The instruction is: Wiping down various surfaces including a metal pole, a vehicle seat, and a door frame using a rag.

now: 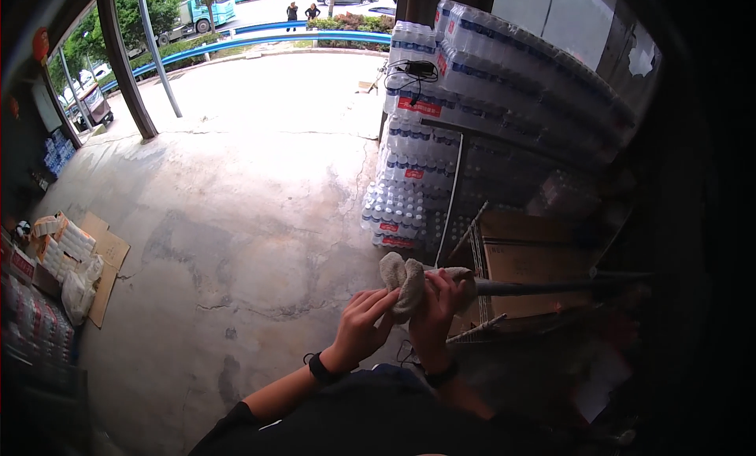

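Note:
A beige cloth (401,282), thick and bunched, is gathered in front of my body. My left hand (361,325) presses its fingers against the near left side of the bundle. On the right, my right hand (436,308) grips the cloth, fingers curled over it. A dark pole (531,286) runs out to the right from the cloth; its near end is hidden, so I cannot tell whether the cloth is tied around it or only lies against it. Both wrists wear black bands.
Shrink-wrapped bottle packs (407,166) rise in stacks ahead right, with a coiled black cable (416,69) on them. A rack (481,255) holding a cardboard box (531,243) stands to my right. Goods lie near flattened cardboard (109,255) at left. Two people stand outside near a blue guardrail (266,31).

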Motion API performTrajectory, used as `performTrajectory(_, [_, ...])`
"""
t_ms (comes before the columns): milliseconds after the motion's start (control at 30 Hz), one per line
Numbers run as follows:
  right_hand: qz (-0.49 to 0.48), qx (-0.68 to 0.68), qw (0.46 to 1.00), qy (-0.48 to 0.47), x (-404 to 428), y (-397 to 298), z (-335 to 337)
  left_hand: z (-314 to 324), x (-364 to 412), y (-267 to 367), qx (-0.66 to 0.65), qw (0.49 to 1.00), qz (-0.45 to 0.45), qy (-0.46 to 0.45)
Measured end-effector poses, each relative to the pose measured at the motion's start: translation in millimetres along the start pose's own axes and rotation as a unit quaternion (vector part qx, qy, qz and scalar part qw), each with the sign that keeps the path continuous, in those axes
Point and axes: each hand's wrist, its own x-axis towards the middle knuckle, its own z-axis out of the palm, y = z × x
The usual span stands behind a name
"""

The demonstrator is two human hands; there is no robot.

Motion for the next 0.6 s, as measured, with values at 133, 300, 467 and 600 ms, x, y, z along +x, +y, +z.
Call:
performTrajectory(133, [-0.025,0.129,0.991,-0.021,-0.7,-29.5,23.7,-33.9,0.1,3.0,-0.015,0.998,-0.037,0.043])
performTrajectory(300, [-0.020,0.281,0.960,-0.006,14.0,-57.0,67.8,-60.5,0.7,-22.8,-0.034,0.993,-0.107,0.026])
performTrajectory(467, [0.071,0.399,0.912,-0.070,38.2,-55.4,114.9,-67.7,21.0,-62.0,-0.026,0.987,-0.160,-0.001])
performTrajectory(600, [0.131,0.425,0.886,-0.133,57.7,-30.3,159.2,-60.7,47.0,-117.0,0.011,0.982,-0.174,-0.066])
